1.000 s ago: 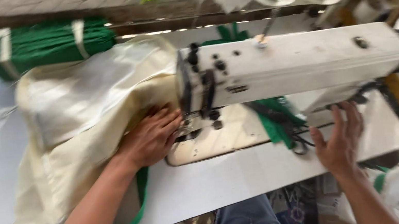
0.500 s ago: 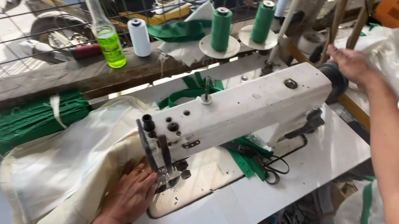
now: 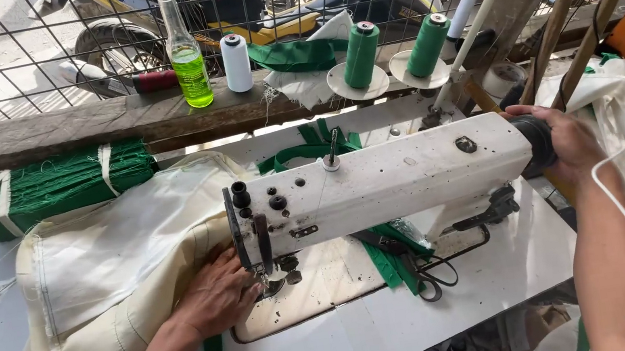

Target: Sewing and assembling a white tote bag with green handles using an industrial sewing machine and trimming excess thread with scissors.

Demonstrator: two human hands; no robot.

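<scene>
Head view: grey table (image 3: pixel 507 286), mesh fence (image 3: pixel 25 45) behind.

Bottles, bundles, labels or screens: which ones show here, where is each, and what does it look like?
Glass bottle: on the wooden ledge at the back, tall, clear, holding bright green liquid.
Green bundle: back left on the table, flat stack tied with two white strips.
No screens or signs show.
</scene>
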